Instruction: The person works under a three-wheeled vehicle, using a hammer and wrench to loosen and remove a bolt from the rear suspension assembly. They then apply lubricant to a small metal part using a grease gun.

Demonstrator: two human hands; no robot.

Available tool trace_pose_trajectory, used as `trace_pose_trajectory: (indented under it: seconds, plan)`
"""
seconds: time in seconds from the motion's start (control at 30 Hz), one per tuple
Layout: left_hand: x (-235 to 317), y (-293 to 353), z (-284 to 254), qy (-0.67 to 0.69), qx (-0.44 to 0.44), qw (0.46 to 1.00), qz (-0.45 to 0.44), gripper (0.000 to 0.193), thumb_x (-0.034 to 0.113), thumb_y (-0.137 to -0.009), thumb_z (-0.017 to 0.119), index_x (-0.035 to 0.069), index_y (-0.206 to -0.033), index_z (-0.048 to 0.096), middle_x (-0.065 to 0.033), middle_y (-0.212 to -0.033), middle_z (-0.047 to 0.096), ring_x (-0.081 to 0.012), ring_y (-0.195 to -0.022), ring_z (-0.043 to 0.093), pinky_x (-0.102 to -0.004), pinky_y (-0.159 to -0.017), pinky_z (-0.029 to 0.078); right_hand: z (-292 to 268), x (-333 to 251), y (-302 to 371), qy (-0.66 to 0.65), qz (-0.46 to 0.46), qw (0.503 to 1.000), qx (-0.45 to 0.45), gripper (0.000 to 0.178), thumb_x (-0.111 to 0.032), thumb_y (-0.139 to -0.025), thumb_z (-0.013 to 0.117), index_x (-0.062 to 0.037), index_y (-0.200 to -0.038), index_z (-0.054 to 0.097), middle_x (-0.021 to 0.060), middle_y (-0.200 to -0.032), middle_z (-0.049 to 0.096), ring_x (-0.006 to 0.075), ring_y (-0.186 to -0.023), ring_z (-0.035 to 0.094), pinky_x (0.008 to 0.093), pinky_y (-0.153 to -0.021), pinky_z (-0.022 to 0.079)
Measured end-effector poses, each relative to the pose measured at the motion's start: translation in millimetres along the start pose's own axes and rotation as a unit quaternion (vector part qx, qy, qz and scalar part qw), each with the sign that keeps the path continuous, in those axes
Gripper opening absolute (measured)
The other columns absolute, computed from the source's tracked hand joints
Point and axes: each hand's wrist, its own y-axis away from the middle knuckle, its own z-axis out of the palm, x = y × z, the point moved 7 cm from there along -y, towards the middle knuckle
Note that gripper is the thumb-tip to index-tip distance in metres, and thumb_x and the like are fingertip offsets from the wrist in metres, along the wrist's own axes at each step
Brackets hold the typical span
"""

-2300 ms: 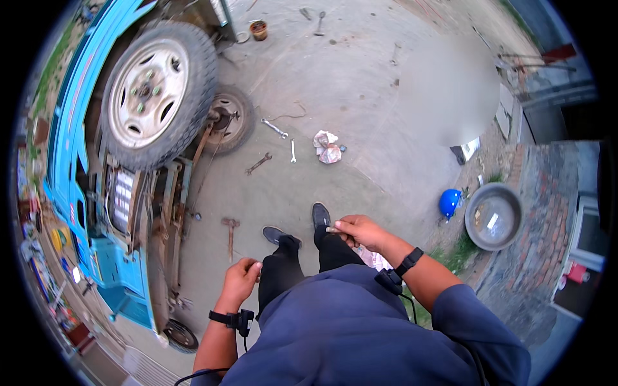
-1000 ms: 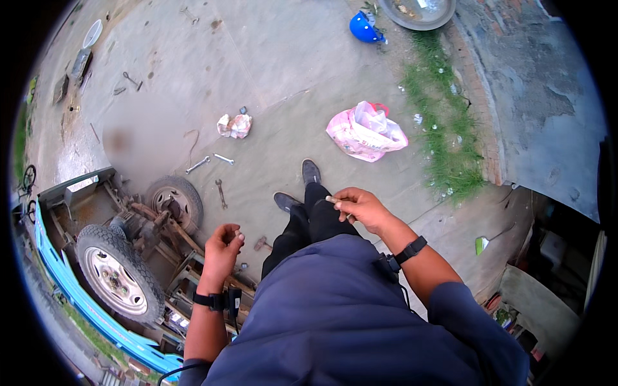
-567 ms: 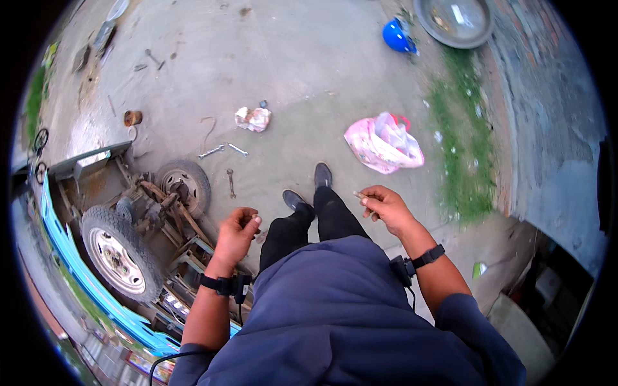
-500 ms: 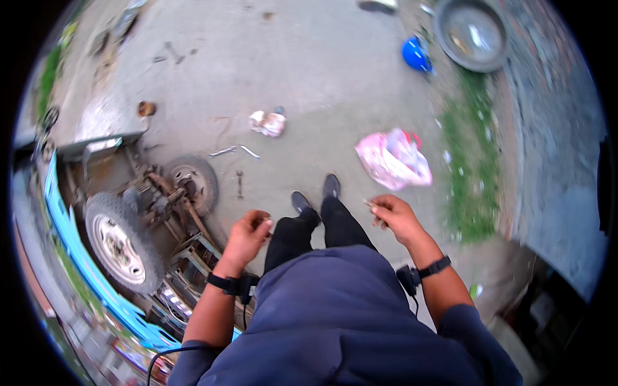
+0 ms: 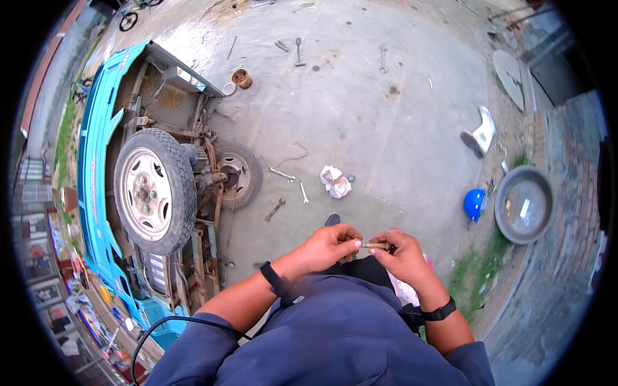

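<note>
In front of my waist, my left hand [image 5: 329, 249] and my right hand [image 5: 404, 255] meet, fingers pinched, at a short brownish metal bolt [image 5: 372, 245]. The bolt lies level, one end in the left fingertips and the other in the right. Its right end, with a wider part, is partly covered by my fingers, so I cannot make out whether a nut sits there. Below my hands are my dark trousers and one dark shoe [image 5: 333, 219].
At left, a blue vehicle [image 5: 96, 186] lies tipped over, its wheel [image 5: 151, 193] exposed. Wrenches [image 5: 281, 174] and a crumpled packet [image 5: 335, 182] lie on the concrete. A small rusty can [image 5: 241, 78] stands farther off. At right are a blue helmet [image 5: 474, 204] and a grey basin [image 5: 548, 215].
My hands have come together from wide apart and now both grip the bolt. The view has turned and lifted, bringing more ground and the whole wheel in; my body now covers most of the pink bag.
</note>
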Motion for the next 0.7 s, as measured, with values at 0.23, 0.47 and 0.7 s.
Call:
trace_pose_trajectory:
  seconds: [0.23, 0.47, 0.7]
  plan:
    - [34.9, -24.9, -45.4, 0.059, 0.057, 0.996, 0.024, 0.027, 0.024, -0.102, 0.059, 0.001, -0.115, 0.061, -0.0032, -0.092, 0.065, -0.0092, -0.078, 0.062, -0.0244, -0.065, 0.049, -6.2, -40.3, -92.5, 0.07, -0.085, 0.991, -0.08, 0.017, -0.014, -0.082, 0.074, -0.0079, -0.098, 0.073, 0.0117, -0.087, 0.067, 0.0285, -0.079, 0.066, 0.0374, -0.071, 0.053]
    - [62.2, -81.7, -65.2, 0.174, 0.156, 0.972, 0.001, 0.023, 0.017, -0.099, 0.064, 0.0, -0.115, 0.061, -0.005, -0.098, 0.067, -0.0114, -0.085, 0.063, -0.0278, -0.077, 0.053, -47.2, -55.3, -177.9, 0.102, -0.16, 0.971, -0.145, 0.018, -0.015, -0.083, 0.073, -0.0083, -0.1, 0.07, 0.0124, -0.087, 0.067, 0.0326, -0.083, 0.066, 0.0413, -0.072, 0.053]
    - [146.4, -179.7, -50.6, 0.189, 0.229, 0.953, 0.062, 0.021, 0.009, -0.096, 0.067, 0.001, -0.115, 0.061, -0.0033, -0.096, 0.068, -0.0091, -0.082, 0.064, -0.025, -0.072, 0.053, -152.9, -50.8, -263.8, 0.088, -0.149, 0.962, -0.212, 0.02, -0.02, -0.09, 0.07, -0.0052, -0.103, 0.072, 0.0109, -0.083, 0.069, 0.0233, -0.073, 0.067, 0.0348, -0.068, 0.053]
